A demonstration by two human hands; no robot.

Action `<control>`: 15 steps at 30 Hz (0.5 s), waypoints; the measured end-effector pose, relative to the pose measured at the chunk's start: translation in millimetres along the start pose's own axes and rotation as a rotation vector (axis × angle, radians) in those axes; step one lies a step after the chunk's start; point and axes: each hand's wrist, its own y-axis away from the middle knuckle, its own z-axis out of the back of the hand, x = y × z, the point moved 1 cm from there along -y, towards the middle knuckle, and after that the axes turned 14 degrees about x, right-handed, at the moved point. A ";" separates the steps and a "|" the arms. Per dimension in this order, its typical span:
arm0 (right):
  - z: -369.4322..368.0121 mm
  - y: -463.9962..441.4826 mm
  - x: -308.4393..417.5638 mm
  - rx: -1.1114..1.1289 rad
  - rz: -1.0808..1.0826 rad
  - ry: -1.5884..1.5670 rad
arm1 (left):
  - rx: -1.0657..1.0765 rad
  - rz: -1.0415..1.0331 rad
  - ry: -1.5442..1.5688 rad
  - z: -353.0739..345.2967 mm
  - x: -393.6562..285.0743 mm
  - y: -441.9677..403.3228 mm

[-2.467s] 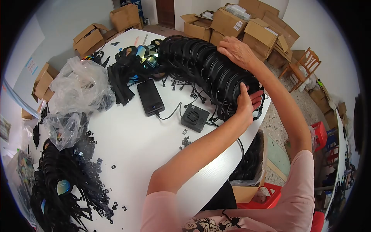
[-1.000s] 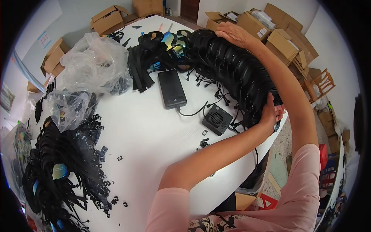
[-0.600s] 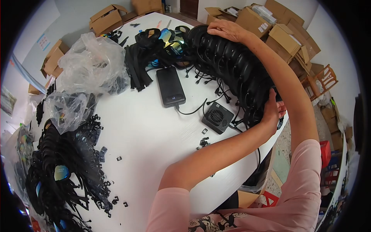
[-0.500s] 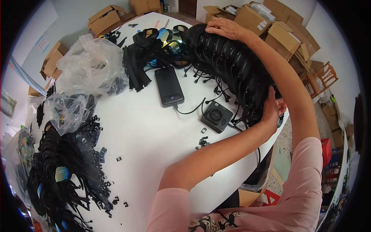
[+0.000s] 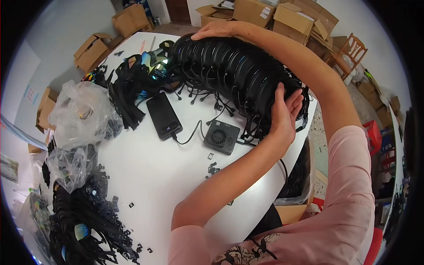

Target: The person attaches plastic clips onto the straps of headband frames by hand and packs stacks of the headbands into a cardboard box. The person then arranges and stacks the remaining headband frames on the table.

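A long curved row of black goggles (image 5: pixel 229 62) stands packed together along the far right of the white table (image 5: pixel 145 176), its straps and cords with small black ends hanging at the near side. My left hand (image 5: pixel 285 112) is open, fingers stretched, its palm against the near right end of the row. Over the far left end lies my right hand (image 5: pixel 214 30), open, with its fingers flat on the outermost pieces. Near the row are a black power bank (image 5: pixel 164 115) and a small black fan-like device (image 5: pixel 221 137), each with a cable.
Loose goggles with mirrored lenses (image 5: pixel 152 66) lie left of the row. Clear plastic bags (image 5: pixel 81 112), black straps (image 5: pixel 75 216) and small black clips (image 5: pixel 115 221) cover the left side. A lined carton (image 5: pixel 293 212) stands below the right edge. Cardboard boxes (image 5: pixel 291 24) and a wooden chair (image 5: pixel 351 55) are behind.
My right hand has slid left along the row to its far end. My left hand stays at the near end. The row looks straighter and tighter, and the camera view has shifted.
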 end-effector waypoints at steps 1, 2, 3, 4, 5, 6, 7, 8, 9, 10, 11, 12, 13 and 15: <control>-4.1 -0.6 -0.1 -0.008 0.004 -0.028 | -0.004 0.007 -0.001 -2.2 -0.6 0.3; -8.2 -2.9 1.4 -0.009 -0.015 0.018 | -0.009 0.008 -0.003 -4.5 -2.6 0.2; -6.2 -6.2 1.4 0.028 -0.014 0.038 | -0.017 0.005 -0.007 -3.4 -3.5 0.0; -3.1 -9.4 1.5 0.067 -0.011 0.060 | 0.016 0.003 0.005 -1.1 -4.5 -0.5; -2.1 -12.1 1.4 0.105 -0.010 0.081 | 0.006 0.001 0.025 1.5 -5.7 0.1; -2.9 -12.0 2.6 0.088 0.004 0.052 | -0.004 0.003 0.047 0.2 -7.1 1.9; -2.8 -13.9 4.9 0.065 0.013 0.065 | -0.013 0.010 0.072 -1.5 -7.4 3.6; -3.3 -15.0 6.1 0.045 0.016 0.078 | -0.021 0.011 0.062 -3.0 -7.1 4.3; -6.0 -13.0 3.5 0.024 0.009 0.086 | -0.029 -0.002 0.052 -2.1 -6.1 3.7; -7.7 -6.7 5.9 0.034 0.003 0.064 | -0.035 -0.006 0.045 -0.7 -5.0 1.8; -9.2 -2.3 9.3 0.045 -0.009 0.039 | -0.041 -0.004 0.041 0.6 -1.4 2.4; -9.4 1.5 11.4 0.055 -0.020 0.018 | -0.052 -0.003 0.079 -4.5 -3.5 6.4; -9.8 -2.7 5.8 0.025 -0.033 0.039 | -0.064 -0.010 0.103 -10.1 -3.7 11.0; -13.4 -6.0 2.7 -0.036 -0.044 0.079 | -0.086 -0.005 0.103 -15.9 -1.6 18.9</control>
